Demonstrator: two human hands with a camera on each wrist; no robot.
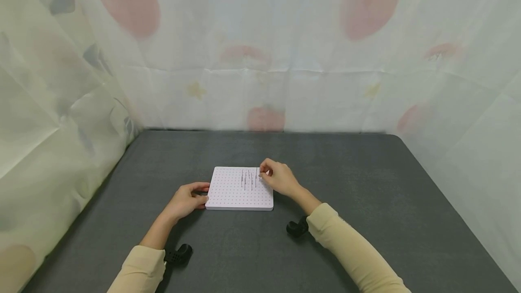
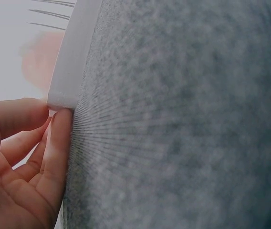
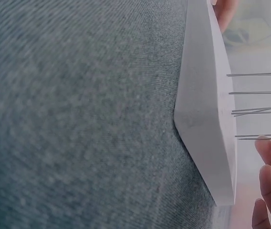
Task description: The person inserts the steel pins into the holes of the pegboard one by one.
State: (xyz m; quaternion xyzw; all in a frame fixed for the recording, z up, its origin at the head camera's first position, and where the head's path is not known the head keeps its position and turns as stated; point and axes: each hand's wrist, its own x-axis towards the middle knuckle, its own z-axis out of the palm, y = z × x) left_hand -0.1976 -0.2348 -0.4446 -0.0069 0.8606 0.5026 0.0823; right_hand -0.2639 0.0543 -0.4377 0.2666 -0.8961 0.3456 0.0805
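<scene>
A white pegboard (image 1: 228,200) dotted with rows of small holes lies flat on the table. Several thin metal pins (image 1: 245,181) stand in it, toward its right side; a few lean slightly. At the board's left edge, my left hand (image 1: 184,201) grips the rim, with the thumb and fingers around the corner in the left wrist view. My right hand (image 1: 279,178) is over the board's far right part. Its thumb and index finger pinch a thin metal pin (image 3: 246,137) near the upper end, and that pin's lower end meets the board. The other right fingers are loosely bent.
The dark grey table (image 1: 366,184) extends around the board on all sides. A patterned white curtain (image 1: 305,49) hangs behind the table and along both sides. Black wrist devices (image 1: 178,255) are worn near both sleeves.
</scene>
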